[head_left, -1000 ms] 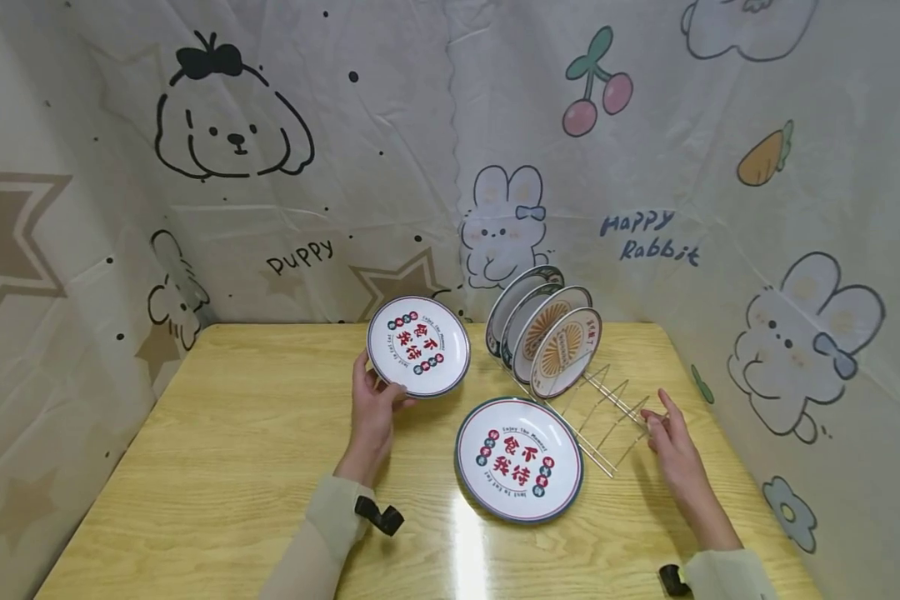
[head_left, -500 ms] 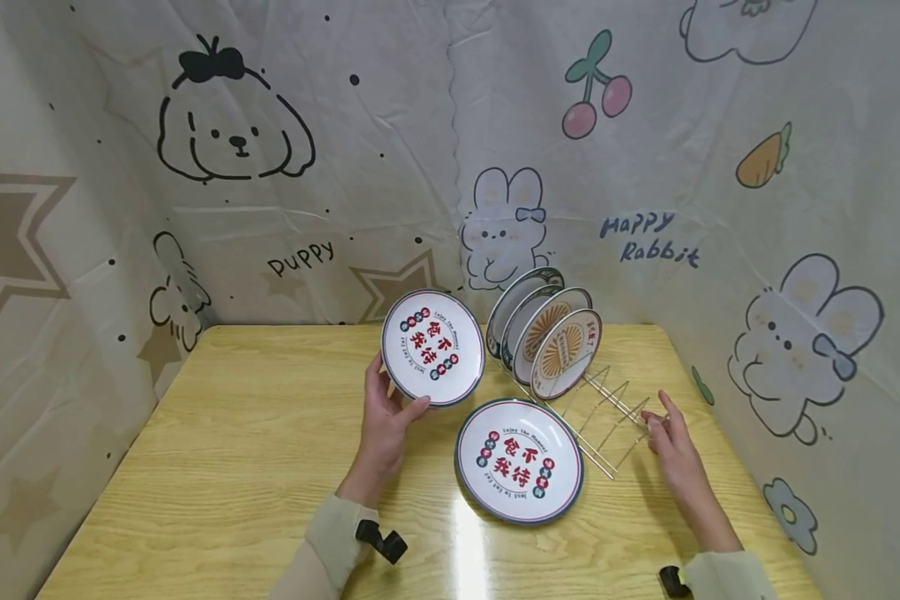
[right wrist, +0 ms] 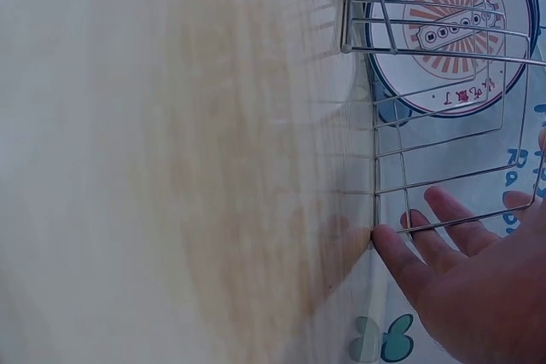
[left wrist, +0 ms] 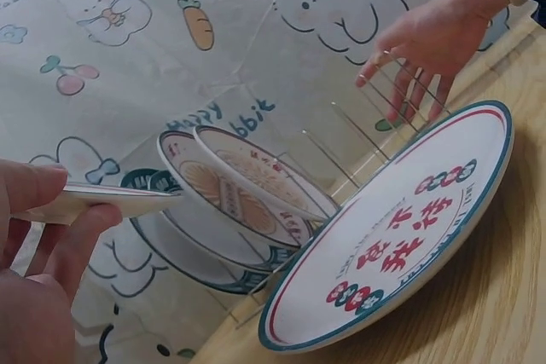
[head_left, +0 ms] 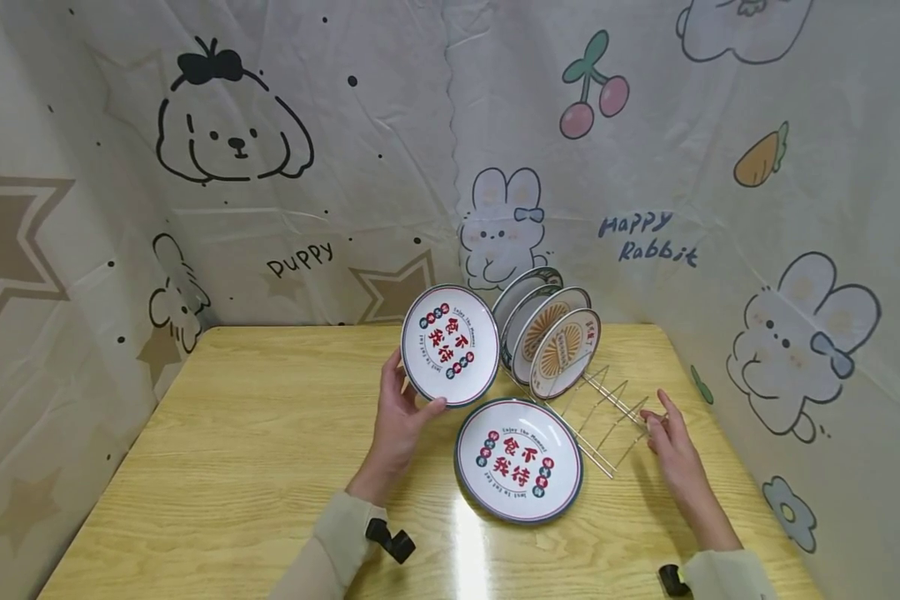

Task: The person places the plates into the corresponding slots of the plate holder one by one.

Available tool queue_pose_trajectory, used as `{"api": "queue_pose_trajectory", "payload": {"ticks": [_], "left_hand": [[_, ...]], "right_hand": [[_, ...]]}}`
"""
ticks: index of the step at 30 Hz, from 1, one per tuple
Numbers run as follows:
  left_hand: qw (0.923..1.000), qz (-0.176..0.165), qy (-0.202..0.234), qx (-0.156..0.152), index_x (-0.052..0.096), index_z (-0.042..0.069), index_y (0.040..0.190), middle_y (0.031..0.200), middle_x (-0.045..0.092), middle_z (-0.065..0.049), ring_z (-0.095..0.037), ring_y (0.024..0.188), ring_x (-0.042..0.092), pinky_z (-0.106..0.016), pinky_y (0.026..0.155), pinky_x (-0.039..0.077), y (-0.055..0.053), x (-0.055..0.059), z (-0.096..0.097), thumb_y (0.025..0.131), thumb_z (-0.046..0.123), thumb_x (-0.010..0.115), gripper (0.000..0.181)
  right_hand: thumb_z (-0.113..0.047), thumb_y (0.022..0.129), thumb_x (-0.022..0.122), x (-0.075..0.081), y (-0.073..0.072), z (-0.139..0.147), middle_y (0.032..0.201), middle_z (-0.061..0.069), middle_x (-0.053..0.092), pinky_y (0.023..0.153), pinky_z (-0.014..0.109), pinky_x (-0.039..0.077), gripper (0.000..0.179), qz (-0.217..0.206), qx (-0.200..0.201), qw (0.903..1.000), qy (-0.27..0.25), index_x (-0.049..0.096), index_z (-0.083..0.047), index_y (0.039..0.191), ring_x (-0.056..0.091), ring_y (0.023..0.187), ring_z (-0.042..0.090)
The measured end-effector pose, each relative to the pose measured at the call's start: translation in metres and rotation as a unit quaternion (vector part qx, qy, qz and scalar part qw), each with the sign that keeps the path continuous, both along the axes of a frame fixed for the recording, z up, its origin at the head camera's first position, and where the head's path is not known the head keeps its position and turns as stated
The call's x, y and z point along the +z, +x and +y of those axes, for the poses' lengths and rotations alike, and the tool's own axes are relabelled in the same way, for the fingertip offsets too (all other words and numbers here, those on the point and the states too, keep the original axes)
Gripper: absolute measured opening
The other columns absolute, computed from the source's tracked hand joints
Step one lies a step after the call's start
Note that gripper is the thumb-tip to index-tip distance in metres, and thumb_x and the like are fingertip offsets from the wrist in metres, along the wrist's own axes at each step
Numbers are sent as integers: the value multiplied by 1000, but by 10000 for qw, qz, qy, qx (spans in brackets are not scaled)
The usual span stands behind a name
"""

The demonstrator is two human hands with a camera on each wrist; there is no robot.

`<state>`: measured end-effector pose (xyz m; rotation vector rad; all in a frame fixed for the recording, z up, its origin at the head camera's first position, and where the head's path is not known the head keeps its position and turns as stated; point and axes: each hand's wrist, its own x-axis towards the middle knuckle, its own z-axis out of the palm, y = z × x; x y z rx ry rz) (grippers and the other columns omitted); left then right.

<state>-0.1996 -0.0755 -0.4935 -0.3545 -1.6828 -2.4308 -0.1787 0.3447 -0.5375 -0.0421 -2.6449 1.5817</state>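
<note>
My left hand grips a white plate with red characters by its lower left edge, thumb on the face and fingers behind. The plate is raised and tilted, left of the wire dish rack. Several plates stand on edge in the rack's far part; the front one has an orange sunburst. Another red-lettered plate lies face up before the rack. At the rack's near right end is my right hand; its extended fingers touch the end wires, seen in the right wrist view.
The wooden table reaches back to a printed cloth curtain, which also encloses both sides. Bare wire slots fill the near part of the rack. A dark strap-like piece sits at the left cuff.
The left hand has carried its plate right and slightly upward, toward the racked plates, tilting it more upright. My right hand, the rack and the plate on the table have stayed put.
</note>
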Motion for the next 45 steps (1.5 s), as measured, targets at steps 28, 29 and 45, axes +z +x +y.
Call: {"api": "queue_pose_trajectory", "payload": {"ticks": [28,29,45], "left_hand": [[9907,176,-814,-1072,28,32,159,150,39,-12,-27,131,54,-38,98,61,-6,-1,68,88,-14,69,94],[9901,177,-840,-1113,28,32,159,151,39,-11,-27,131,54,-38,97,61,-7,-2,70,89,-13,69,93],[9852,354,-1201,-1168,32,30,159,148,40,-16,-34,133,52,-33,91,63,-20,-16,100,87,-15,68,92]], "right_hand": [[-33,115,30,2,0,-1,156,32,41,87,0,40,63,-87,-116,9999,26,1,-12,167,42,121,-5],[-33,115,30,3,0,-1,156,32,41,87,0,39,64,-90,-113,9999,9,0,-12,167,44,122,-3],[-34,115,28,2,0,-1,155,34,40,87,-1,38,65,-8,-58,10000,-49,-1,-11,167,41,141,44]]}}
